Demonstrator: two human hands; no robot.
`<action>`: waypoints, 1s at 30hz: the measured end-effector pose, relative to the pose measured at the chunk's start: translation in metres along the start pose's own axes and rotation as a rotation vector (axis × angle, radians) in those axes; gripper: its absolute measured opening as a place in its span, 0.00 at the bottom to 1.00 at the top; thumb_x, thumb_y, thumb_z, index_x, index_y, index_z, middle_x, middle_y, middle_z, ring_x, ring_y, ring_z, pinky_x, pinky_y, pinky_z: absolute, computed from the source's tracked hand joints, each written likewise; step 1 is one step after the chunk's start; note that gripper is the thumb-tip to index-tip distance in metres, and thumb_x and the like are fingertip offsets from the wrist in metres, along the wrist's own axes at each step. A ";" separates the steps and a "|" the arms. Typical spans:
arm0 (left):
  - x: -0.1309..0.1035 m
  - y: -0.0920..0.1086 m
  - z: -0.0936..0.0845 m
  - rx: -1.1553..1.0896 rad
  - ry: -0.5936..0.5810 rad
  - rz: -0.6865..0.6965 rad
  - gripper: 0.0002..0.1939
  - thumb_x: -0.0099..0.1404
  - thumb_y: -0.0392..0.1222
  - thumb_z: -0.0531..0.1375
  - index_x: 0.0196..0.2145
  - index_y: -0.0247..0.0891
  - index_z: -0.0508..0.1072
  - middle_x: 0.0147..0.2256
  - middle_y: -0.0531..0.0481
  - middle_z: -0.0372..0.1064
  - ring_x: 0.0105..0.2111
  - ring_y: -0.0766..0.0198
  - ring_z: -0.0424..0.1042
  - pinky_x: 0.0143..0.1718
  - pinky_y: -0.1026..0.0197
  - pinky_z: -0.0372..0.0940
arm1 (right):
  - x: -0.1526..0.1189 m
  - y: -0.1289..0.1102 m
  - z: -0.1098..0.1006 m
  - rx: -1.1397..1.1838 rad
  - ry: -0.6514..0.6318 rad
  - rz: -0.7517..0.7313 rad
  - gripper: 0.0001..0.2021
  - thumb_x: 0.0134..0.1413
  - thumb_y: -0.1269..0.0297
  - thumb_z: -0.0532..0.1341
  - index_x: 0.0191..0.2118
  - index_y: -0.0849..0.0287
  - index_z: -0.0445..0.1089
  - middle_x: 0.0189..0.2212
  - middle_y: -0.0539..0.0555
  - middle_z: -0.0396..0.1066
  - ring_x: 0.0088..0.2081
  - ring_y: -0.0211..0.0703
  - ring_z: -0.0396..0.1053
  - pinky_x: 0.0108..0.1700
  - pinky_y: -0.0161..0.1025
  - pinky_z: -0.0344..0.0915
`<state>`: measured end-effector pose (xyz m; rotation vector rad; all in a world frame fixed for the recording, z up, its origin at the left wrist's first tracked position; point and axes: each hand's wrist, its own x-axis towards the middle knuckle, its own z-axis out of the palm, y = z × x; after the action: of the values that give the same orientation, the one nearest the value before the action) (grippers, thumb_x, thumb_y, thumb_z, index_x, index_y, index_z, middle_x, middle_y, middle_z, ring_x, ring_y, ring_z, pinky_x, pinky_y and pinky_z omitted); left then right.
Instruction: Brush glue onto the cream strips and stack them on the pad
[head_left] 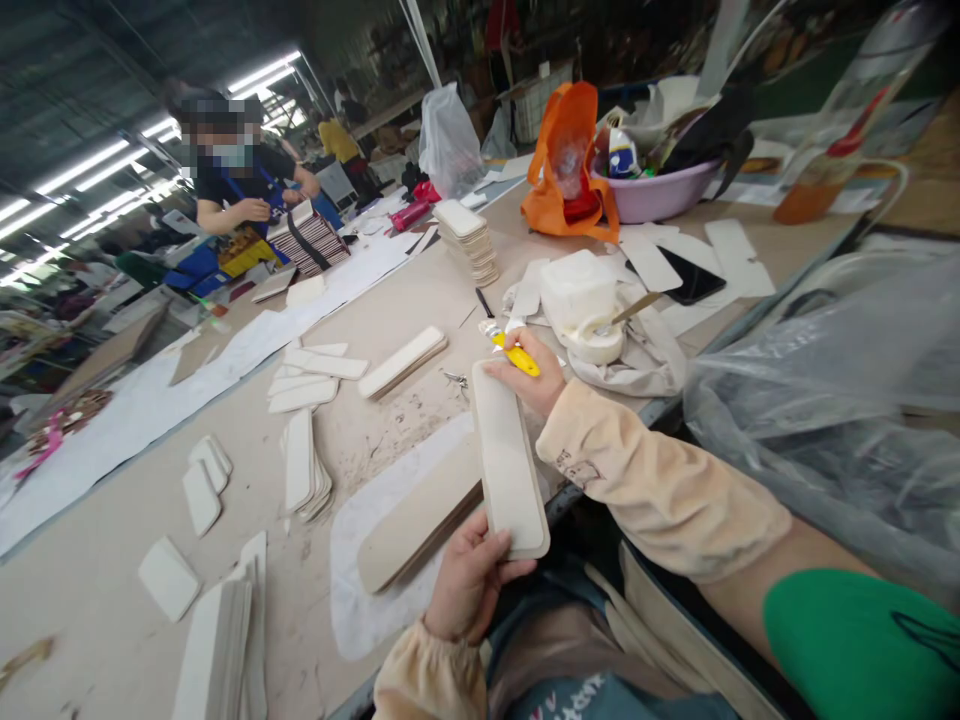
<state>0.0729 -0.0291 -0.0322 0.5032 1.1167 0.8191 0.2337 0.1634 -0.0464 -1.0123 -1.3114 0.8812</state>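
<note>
My left hand (471, 575) grips the near end of a long off-white panel (511, 470) with rounded corners, thumb on top and fingers beneath. At the panel's far end is my right hand (536, 378), closed around a yellow-handled brush (517, 354) with pale bristles pointing away from me; its thumb also rests on the panel. Beside the panel, a stack of similar beige panels (420, 515) lies on a white sheet (352, 560). Beyond my right hand stands a white plastic tub (577, 290) with a stick in its opening.
Piles of white panels (214, 650) spread over the table (300, 560). An orange bag (544, 185), a purple basin (660, 195) and a bottle of amber liquid (817, 185) stand farther back. Clear plastic (810, 400) hangs at right. A masked co-worker (240, 180) handles a strapped stack.
</note>
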 end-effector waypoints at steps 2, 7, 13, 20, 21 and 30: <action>0.000 -0.002 0.000 0.023 0.045 0.008 0.22 0.56 0.42 0.67 0.47 0.31 0.74 0.41 0.40 0.76 0.35 0.61 0.76 0.31 0.67 0.73 | 0.000 0.000 -0.001 -0.032 0.006 -0.010 0.16 0.46 0.56 0.65 0.35 0.54 0.57 0.24 0.44 0.56 0.26 0.35 0.54 0.29 0.34 0.52; -0.001 -0.003 0.000 0.059 0.073 0.036 0.23 0.55 0.46 0.68 0.46 0.32 0.75 0.42 0.39 0.76 0.36 0.60 0.76 0.31 0.67 0.73 | -0.001 -0.001 -0.002 -0.074 0.034 -0.007 0.16 0.46 0.57 0.65 0.35 0.54 0.58 0.25 0.44 0.57 0.26 0.36 0.55 0.30 0.34 0.53; -0.004 -0.004 -0.002 0.090 0.095 0.037 0.20 0.57 0.44 0.66 0.45 0.32 0.75 0.43 0.39 0.76 0.38 0.59 0.76 0.32 0.65 0.73 | -0.004 -0.006 -0.004 -0.078 0.024 -0.019 0.15 0.47 0.57 0.65 0.33 0.54 0.58 0.24 0.44 0.56 0.25 0.36 0.55 0.29 0.34 0.54; -0.011 0.001 0.000 0.097 0.125 0.039 0.22 0.55 0.45 0.67 0.46 0.32 0.75 0.43 0.39 0.76 0.36 0.59 0.76 0.30 0.66 0.72 | -0.006 -0.005 -0.005 -0.052 0.005 0.025 0.17 0.45 0.53 0.65 0.34 0.53 0.58 0.23 0.44 0.57 0.25 0.37 0.55 0.28 0.35 0.54; -0.012 0.001 0.000 0.097 0.131 0.043 0.22 0.55 0.45 0.67 0.46 0.32 0.75 0.43 0.39 0.76 0.36 0.59 0.76 0.30 0.66 0.72 | -0.006 -0.005 -0.006 -0.052 0.001 0.025 0.17 0.45 0.53 0.65 0.34 0.53 0.58 0.23 0.44 0.57 0.25 0.37 0.55 0.28 0.35 0.54; -0.015 0.000 -0.002 0.100 0.137 0.053 0.23 0.54 0.47 0.68 0.45 0.32 0.75 0.40 0.40 0.76 0.35 0.60 0.76 0.29 0.67 0.71 | -0.009 -0.009 -0.007 -0.099 -0.018 -0.020 0.15 0.48 0.55 0.65 0.32 0.54 0.58 0.22 0.44 0.57 0.23 0.36 0.54 0.27 0.35 0.54</action>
<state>0.0676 -0.0409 -0.0240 0.5684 1.2799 0.8572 0.2396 0.1517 -0.0410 -1.0685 -1.3890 0.8189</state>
